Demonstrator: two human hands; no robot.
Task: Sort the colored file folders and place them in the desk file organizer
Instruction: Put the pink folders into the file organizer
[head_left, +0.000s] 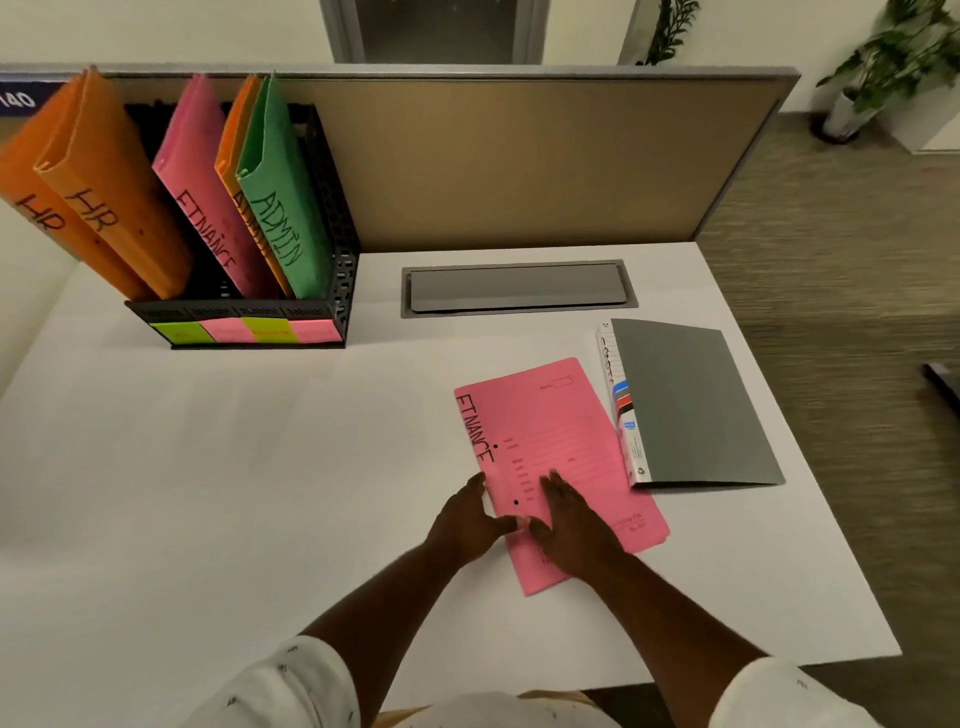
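A pink folder marked FINANCE lies flat on the white desk, right of centre. My left hand touches its left edge, with the thumb on the cover. My right hand rests flat on its lower half, fingers spread. The black file organizer stands at the back left. It holds two orange HR folders, a pink FINANCE folder, an orange folder and a green ADMIN folder, all leaning left.
A grey folder with a striped spine lies right of the pink one, near the desk's right edge. A grey cable hatch is set into the desk behind. A tan partition closes the back. Potted plants stand on the floor.
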